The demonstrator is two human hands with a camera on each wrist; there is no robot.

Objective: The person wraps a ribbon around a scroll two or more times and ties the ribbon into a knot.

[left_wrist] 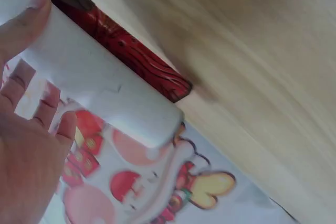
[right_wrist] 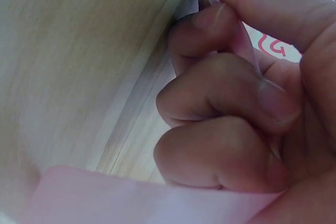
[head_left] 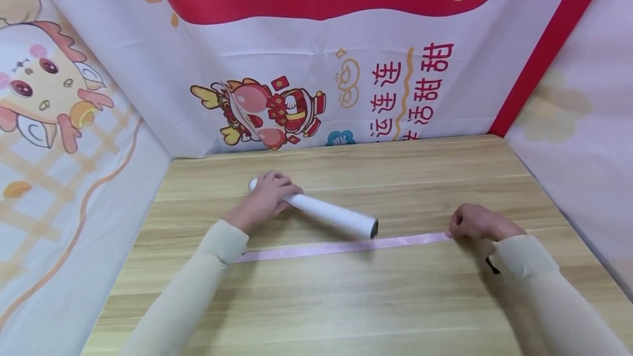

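My left hand (head_left: 267,196) grips a white tube (head_left: 336,216) from above, near its far-left end. The tube slants, its dark-ended near tip close over a pink ribbon (head_left: 306,250). Alongside the tube, the left wrist view shows a slim red patterned object (left_wrist: 142,66) with a dark rounded part; its kind is unclear. The ribbon runs nearly straight across the table, its left part hidden by the left sleeve. At its right end my right hand (head_left: 477,223) holds the ribbon, the fingers (right_wrist: 220,87) curled over it in the right wrist view.
The wood-grain table (head_left: 316,301) extends toward me in front of the ribbon. A printed white cloth (head_left: 296,43) with red lettering and cartoon figures hangs along the back edge. More printed cloth (head_left: 44,180) hangs at the left and right sides.
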